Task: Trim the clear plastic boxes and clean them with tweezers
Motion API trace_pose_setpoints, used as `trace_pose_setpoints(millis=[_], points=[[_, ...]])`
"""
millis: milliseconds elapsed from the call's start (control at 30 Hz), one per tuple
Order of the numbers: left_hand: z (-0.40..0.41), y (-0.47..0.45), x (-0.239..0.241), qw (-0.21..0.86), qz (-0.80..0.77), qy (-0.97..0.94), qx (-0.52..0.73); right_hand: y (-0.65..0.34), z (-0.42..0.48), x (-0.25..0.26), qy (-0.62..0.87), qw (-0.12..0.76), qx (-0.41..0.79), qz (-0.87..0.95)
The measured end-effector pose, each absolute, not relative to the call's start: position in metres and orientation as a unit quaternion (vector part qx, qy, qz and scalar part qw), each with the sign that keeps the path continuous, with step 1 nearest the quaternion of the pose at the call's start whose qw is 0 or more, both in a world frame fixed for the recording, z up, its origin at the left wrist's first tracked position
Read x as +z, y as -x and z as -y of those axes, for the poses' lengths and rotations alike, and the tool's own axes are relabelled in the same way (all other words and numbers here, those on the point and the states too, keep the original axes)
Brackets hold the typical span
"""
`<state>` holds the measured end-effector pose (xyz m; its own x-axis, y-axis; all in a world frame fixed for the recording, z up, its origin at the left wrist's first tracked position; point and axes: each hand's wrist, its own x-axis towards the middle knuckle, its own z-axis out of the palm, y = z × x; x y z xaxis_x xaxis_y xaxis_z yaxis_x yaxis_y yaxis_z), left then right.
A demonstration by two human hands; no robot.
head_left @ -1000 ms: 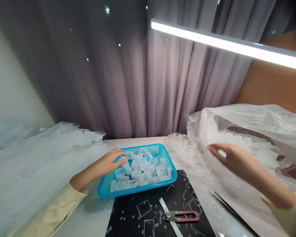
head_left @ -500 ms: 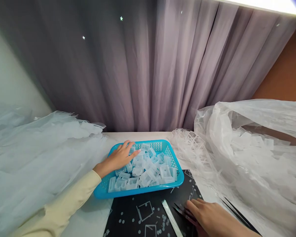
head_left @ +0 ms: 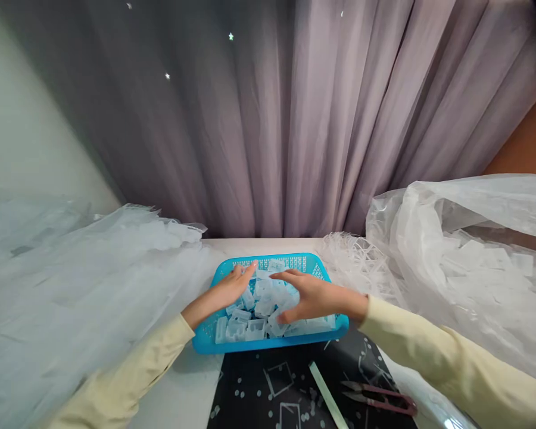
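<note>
The right hand (head_left: 307, 295) had left the scissors (head_left: 370, 401), so both hands were over the plastic pieces (head_left: 255, 329) in the basket (head_left: 268, 344); its fingers were spread, those of the left hand (head_left: 236, 286) unclear.

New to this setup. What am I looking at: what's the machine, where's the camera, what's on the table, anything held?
No machine here: these are a person's bare hands, seen from a camera worn on the head, looking forward and down. The left hand and right hand are both at a blue basket of translucent plastic pieces. Nearer the camera, a black mat carries a whitish strip and small snips. Sheer whitish material is heaped at the left; a clear bag with pale pieces inside stands at the right. The right hand's thumb and fingers are spread. I can't tell whether the left hand grips anything, as its fingers are partly hidden.
</note>
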<state>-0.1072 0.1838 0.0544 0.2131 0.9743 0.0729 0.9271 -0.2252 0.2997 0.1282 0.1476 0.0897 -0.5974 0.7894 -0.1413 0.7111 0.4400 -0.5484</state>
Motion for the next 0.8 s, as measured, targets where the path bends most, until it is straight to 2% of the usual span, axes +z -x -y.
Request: trace_pose_setpoints(millis=[133, 233, 433, 600, 800], points=[[-0.183, 0.096, 0.042, 0.114, -0.635, -0.753, 0.129, -0.079, -0.166, 0.071, 0.458, -0.033, 0.292, 0.839], [-0.187, 0.091, 0.039, 0.128, -0.652, -0.733, 0.147, -0.062, -0.165, 0.064, 0.483, -0.047, 0.26, 0.835], [-0.187, 0.097, 0.05, 0.175, -0.655, -0.708, 0.199, -0.055, -0.16, 0.047, 0.522, 0.023, 0.17, 0.835], [-0.155, 0.101, 0.064, 0.173, -0.601, -0.729, 0.279, -0.055, -0.166, 0.039, 0.523, 0.076, 0.134, 0.838], [-0.107, 0.107, 0.078, 0.112, -0.531, -0.744, 0.39, -0.076, -0.168, 0.071, 0.524, 0.16, 0.121, 0.828]])
